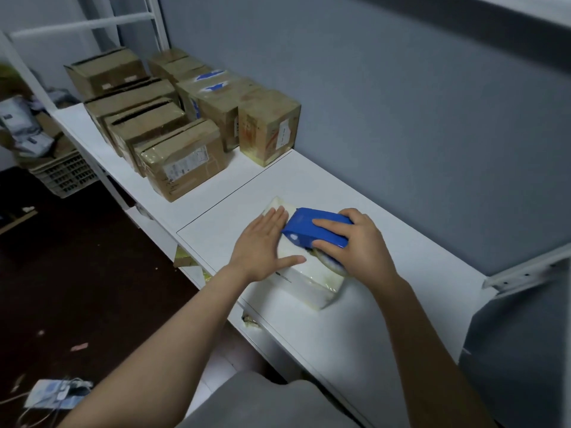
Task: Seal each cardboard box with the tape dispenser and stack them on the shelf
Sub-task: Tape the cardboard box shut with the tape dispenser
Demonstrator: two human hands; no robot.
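Head view.

- A small white box (pixel 310 278) lies flat on the white shelf (pixel 340 329), near its front edge and right in front of the person. Its edges look yellowish.
- Left hand (pixel 262 245): released, fingers straight and together, palm flat on the left part of the box top, thumb spread toward the near edge.
- Right hand (pixel 355 242): grasping the blue tape dispenser (pixel 312 227), fingers curled over its top, thumb along the near side.
- The dispenser sits on the right part of the box top, its nose pointing left and touching the left hand's fingertips. The tape roll (pixel 332 262) shows under it at the box's right edge (whether tape is already laid on the box cannot be told).
- Brown cardboard boxes (pixel 182 163) stand in two rows on the far left stretch of the shelf, well apart from the white box. Several carry labels, and two at the back show blue marks.
- Grey wall (pixel 386 88) behind the shelf.
- A light plastic crate (pixel 63 177) sits on the dark floor beyond the shelf's left end.
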